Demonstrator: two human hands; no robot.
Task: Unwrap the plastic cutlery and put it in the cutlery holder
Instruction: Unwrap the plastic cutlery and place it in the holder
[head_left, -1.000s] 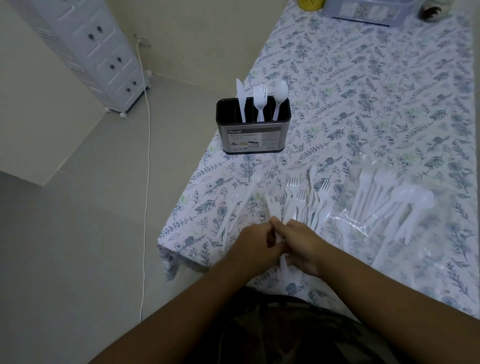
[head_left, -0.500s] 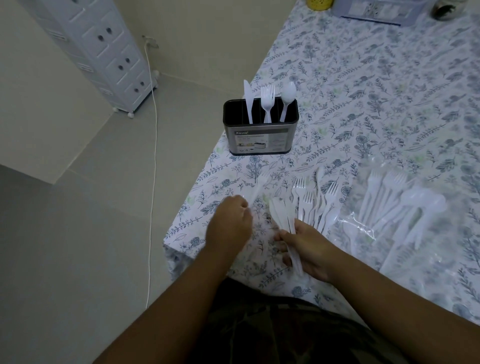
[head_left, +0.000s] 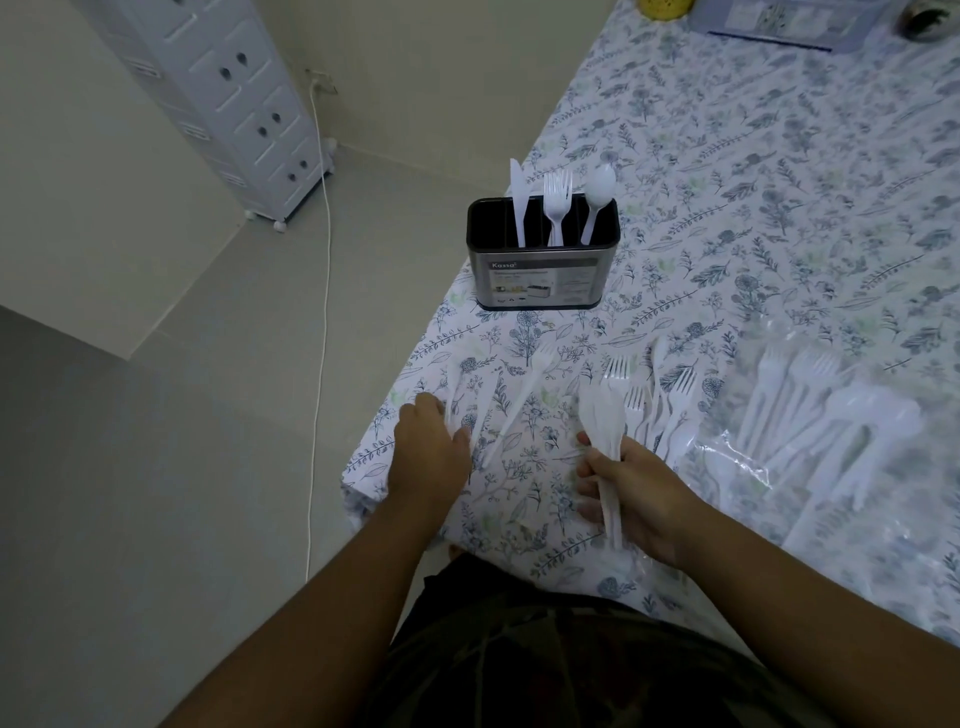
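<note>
Right now my right hand (head_left: 636, 488) is curled around a small bundle of white plastic cutlery (head_left: 605, 431), its heads sticking up past my fingers toward the far side of the table and its handles poking out below my palm. I cannot tell exactly which pieces are in the bundle, though one rounded head looks like a spoon. My left hand (head_left: 428, 452) rests near the table's left edge with its fingers fairly straight, touching a thin clear wrapper (head_left: 460, 400) that lies flat on the floral tablecloth (head_left: 753, 208); whether I am pinching it I cannot tell. Just right of that hand, a single white piece (head_left: 517, 402) lies diagonally on the cloth. Beside my right hand, a few loose forks (head_left: 660, 400) lie with their tines pointing away from me. Further right, more forks and spoons (head_left: 831, 415) sit on or under crumpled clear plastic (head_left: 737, 467). The cutlery holder (head_left: 543, 260), dark inside with a metal wall and a label, stands well apart from both hands, close to the left edge. It already holds a knife (head_left: 518, 200), a fork (head_left: 557, 200) and a spoon (head_left: 597, 192), each upright in its own compartment. On the floor to the left, a white cable (head_left: 324, 291) runs past a white drawer cabinet (head_left: 234, 98).
</note>
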